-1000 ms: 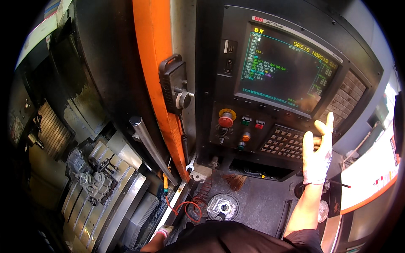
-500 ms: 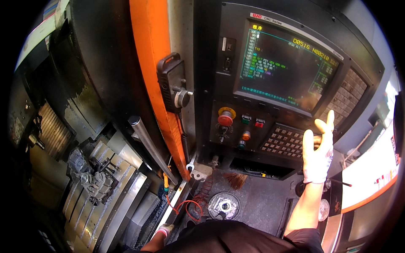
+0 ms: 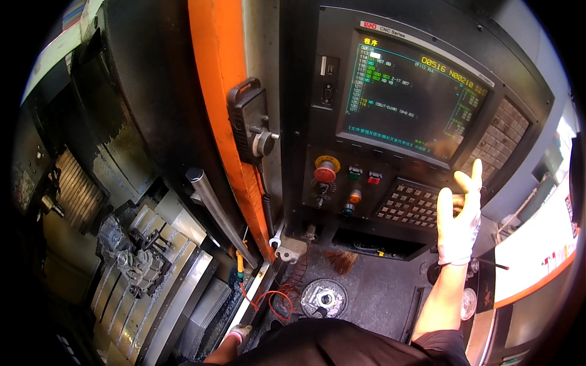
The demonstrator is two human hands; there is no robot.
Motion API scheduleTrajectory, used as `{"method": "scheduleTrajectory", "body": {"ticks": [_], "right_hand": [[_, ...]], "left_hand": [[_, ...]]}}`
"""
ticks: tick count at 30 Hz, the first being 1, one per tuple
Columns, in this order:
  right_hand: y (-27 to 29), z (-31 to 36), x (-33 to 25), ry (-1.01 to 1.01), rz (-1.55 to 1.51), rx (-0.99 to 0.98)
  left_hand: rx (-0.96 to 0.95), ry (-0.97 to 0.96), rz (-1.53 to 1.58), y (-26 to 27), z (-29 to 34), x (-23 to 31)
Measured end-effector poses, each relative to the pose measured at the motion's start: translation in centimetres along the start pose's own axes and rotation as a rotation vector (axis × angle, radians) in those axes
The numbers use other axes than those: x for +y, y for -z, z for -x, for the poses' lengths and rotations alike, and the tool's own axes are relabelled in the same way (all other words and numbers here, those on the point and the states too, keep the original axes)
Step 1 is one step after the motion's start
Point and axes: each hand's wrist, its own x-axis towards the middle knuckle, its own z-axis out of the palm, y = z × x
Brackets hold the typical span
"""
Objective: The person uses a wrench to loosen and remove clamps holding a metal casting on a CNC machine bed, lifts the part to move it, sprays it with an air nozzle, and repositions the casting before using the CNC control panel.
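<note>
My right hand [image 3: 459, 229], in a pale glove, is raised at the right edge of the CNC control panel [image 3: 299, 183]. Its fingers are apart, with one stretched up toward the block of keys [image 3: 503, 137] beside the screen [image 3: 415, 97]; whether a fingertip presses a key is unclear. Lines of code show on the lit screen. Low by the machine's door sill [image 3: 259, 283], my left hand [image 3: 239, 332], gloved too, is small and partly hidden, so its fingers cannot be made out. A keypad [image 3: 410, 204] lies left of my right hand.
A black handwheel pendant [image 3: 249, 122] hangs on the orange door post [image 3: 213, 91]. Left, a metal casting [image 3: 139, 268] sits on the slotted machine table [image 3: 122, 329]. An orange air hose [image 3: 278, 299] coils near a round metal part [image 3: 323, 297]. A red emergency stop button [image 3: 325, 172] juts out.
The code on the screen has scrolled to later lines. Both hands stay in nearly the same places.
</note>
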Motion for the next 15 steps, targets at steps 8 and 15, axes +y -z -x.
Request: {"method": "scheduleTrajectory", "body": {"ticks": [8,15], "right_hand": [[0.0,-0.1,0.2,0.019,-0.031,0.018],[-0.2,0.0,0.1,0.022,-0.008,0.014]], "left_hand": [[0.071,-0.009,0.000,-0.1,-3.5,-2.2],[0.001,0.024,0.005,0.2,1.0,0.4]]}}
